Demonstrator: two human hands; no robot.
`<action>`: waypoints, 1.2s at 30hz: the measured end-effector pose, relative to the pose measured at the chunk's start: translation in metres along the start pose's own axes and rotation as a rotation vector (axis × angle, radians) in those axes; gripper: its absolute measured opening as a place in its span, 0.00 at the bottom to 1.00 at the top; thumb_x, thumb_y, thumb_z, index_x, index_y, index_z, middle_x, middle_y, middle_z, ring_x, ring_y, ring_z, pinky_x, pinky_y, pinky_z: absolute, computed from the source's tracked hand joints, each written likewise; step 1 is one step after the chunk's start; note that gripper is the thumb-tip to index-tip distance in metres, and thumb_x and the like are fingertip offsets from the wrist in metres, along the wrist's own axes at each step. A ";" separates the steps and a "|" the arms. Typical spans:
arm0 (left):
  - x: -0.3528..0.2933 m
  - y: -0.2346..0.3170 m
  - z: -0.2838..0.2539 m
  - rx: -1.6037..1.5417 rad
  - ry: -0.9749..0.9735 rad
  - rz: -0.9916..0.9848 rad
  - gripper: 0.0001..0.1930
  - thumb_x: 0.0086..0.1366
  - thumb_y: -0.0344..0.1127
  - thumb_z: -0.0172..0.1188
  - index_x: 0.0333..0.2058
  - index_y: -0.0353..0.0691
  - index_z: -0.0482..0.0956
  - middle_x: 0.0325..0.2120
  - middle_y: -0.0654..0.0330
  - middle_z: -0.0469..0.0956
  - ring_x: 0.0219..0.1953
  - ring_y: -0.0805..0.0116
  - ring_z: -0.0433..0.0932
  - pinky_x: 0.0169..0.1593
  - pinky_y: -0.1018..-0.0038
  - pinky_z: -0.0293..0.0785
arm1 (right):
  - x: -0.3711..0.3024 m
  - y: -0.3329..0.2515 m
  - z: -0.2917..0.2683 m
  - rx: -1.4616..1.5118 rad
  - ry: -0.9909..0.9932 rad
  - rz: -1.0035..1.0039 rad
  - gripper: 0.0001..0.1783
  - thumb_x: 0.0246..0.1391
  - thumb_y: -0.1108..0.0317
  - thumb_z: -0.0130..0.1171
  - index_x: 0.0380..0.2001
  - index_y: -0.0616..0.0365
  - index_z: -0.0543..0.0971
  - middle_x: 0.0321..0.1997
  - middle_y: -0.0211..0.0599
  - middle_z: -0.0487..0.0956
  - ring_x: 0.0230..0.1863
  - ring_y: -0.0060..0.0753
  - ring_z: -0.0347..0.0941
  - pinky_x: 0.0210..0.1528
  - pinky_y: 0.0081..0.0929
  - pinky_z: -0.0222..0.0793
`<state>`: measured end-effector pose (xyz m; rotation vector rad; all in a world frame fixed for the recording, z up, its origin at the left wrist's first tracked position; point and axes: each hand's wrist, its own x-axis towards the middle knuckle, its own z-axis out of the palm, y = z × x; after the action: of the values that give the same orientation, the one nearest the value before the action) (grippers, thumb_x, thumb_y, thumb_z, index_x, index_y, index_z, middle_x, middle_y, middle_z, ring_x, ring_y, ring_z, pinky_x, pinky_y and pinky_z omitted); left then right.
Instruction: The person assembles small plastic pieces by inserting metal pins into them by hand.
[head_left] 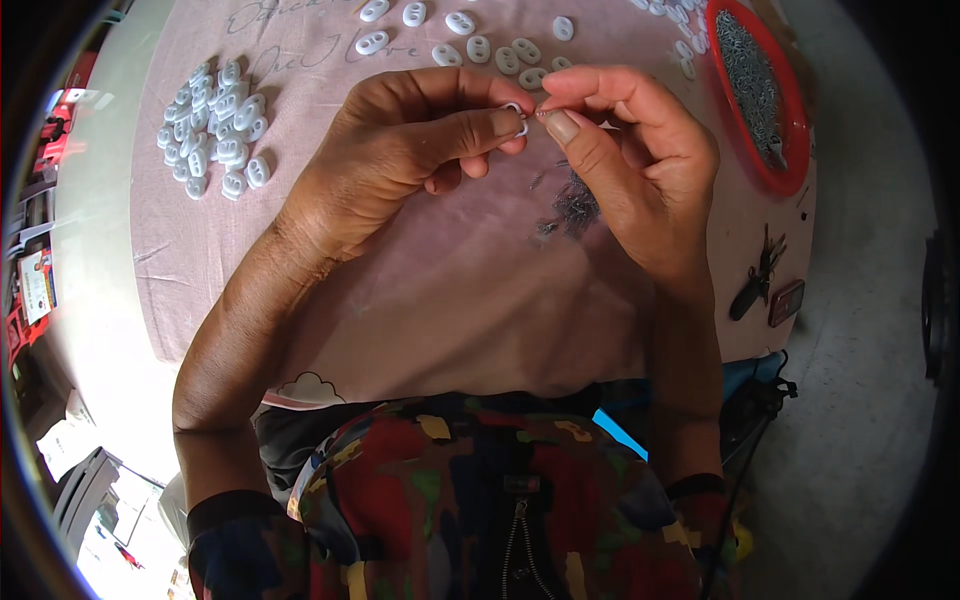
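"Grip, please?"

"Left hand (pixel 430 140): thumb and forefinger pinched on one white oval (pixel 522 129). Right hand (pixel 640 165): thumb and forefinger tips nearly meeting, seemingly on one tiny bit (pixel 541 113), too small for me to identify over this feed."

"Position of the held oval?"

"Raised over the pink tablecloth (pixel 480 330), just left of the right fingertips, a narrow gap between. Left hand nearer, having hold of it. Long axis: I cannot tell; the thumb covers most of it."

"Counts?"

"Loose ovals (pixel 478 49), beyond the hands: eleven, by my count. Oval heap (pixel 215 125), left: one, overlapping, pieces uncountable. White pieces (pixel 687 68), upper right: one group, cut off by the picture's edge. Metal pile (pixel 575 207), beside the right hand: one. Red basin (pixel 795 125): one, holding metal pieces (pixel 748 80) beyond counting. Keys (pixel 765 265): one bunch. Small red device (pixel 787 303), beside them: one."
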<state>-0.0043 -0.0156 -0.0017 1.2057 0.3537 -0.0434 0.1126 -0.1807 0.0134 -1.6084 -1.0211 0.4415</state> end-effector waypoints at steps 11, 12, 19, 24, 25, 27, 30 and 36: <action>-0.003 0.000 0.005 0.110 0.060 0.100 0.12 0.60 0.35 0.63 0.41 0.40 0.79 0.28 0.66 0.80 0.25 0.87 0.70 0.27 0.88 0.59 | 0.000 -0.004 0.000 -0.109 -0.008 -0.051 0.10 0.53 0.81 0.58 0.40 0.65 0.77 0.35 0.30 0.78 0.37 0.16 0.74 0.40 0.13 0.70; -0.003 -0.001 0.005 0.110 0.060 0.100 0.12 0.60 0.35 0.63 0.41 0.40 0.79 0.28 0.66 0.80 0.25 0.87 0.70 0.27 0.88 0.59 | 0.000 -0.004 0.000 -0.107 -0.011 -0.046 0.10 0.53 0.81 0.58 0.40 0.65 0.77 0.35 0.30 0.78 0.37 0.16 0.74 0.40 0.13 0.70; -0.002 -0.007 0.006 0.096 0.077 0.203 0.09 0.60 0.32 0.63 0.39 0.40 0.80 0.27 0.68 0.79 0.25 0.87 0.69 0.27 0.88 0.61 | -0.001 -0.004 0.001 -0.090 -0.016 -0.049 0.10 0.52 0.81 0.59 0.40 0.66 0.77 0.35 0.31 0.78 0.37 0.15 0.74 0.40 0.13 0.70; -0.005 -0.007 0.010 0.097 0.112 0.239 0.07 0.59 0.31 0.64 0.38 0.41 0.81 0.26 0.70 0.78 0.25 0.88 0.69 0.27 0.89 0.62 | 0.000 0.000 0.007 -0.071 0.063 -0.139 0.07 0.51 0.79 0.60 0.36 0.65 0.78 0.29 0.33 0.81 0.30 0.16 0.76 0.31 0.14 0.71; -0.005 -0.009 0.010 0.097 0.106 0.249 0.07 0.60 0.31 0.63 0.38 0.41 0.80 0.25 0.70 0.78 0.25 0.88 0.69 0.27 0.89 0.62 | 0.001 0.000 0.008 -0.072 0.062 -0.140 0.07 0.51 0.79 0.60 0.36 0.65 0.78 0.29 0.33 0.81 0.30 0.16 0.76 0.31 0.14 0.71; -0.005 -0.009 0.009 0.100 0.100 0.262 0.08 0.60 0.32 0.63 0.39 0.41 0.80 0.25 0.71 0.78 0.25 0.88 0.69 0.28 0.89 0.62 | 0.001 0.000 0.008 -0.063 0.062 -0.107 0.07 0.51 0.78 0.60 0.35 0.65 0.78 0.29 0.32 0.80 0.31 0.16 0.76 0.32 0.14 0.71; -0.004 -0.006 0.009 0.066 0.103 0.197 0.09 0.61 0.33 0.63 0.40 0.42 0.80 0.26 0.71 0.77 0.26 0.88 0.69 0.29 0.88 0.62 | 0.000 -0.003 0.003 0.023 0.009 -0.009 0.09 0.53 0.81 0.58 0.39 0.67 0.76 0.33 0.32 0.78 0.37 0.16 0.74 0.40 0.14 0.70; -0.004 -0.001 0.006 0.042 0.055 0.146 0.11 0.60 0.35 0.64 0.41 0.40 0.79 0.30 0.68 0.79 0.27 0.87 0.69 0.30 0.88 0.61 | 0.001 -0.004 -0.001 -0.065 -0.053 -0.007 0.06 0.54 0.80 0.58 0.36 0.67 0.77 0.32 0.30 0.77 0.33 0.14 0.71 0.37 0.13 0.67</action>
<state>-0.0067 -0.0215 0.0003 1.2735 0.3128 0.1089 0.1123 -0.1811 0.0175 -1.6580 -1.0906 0.4517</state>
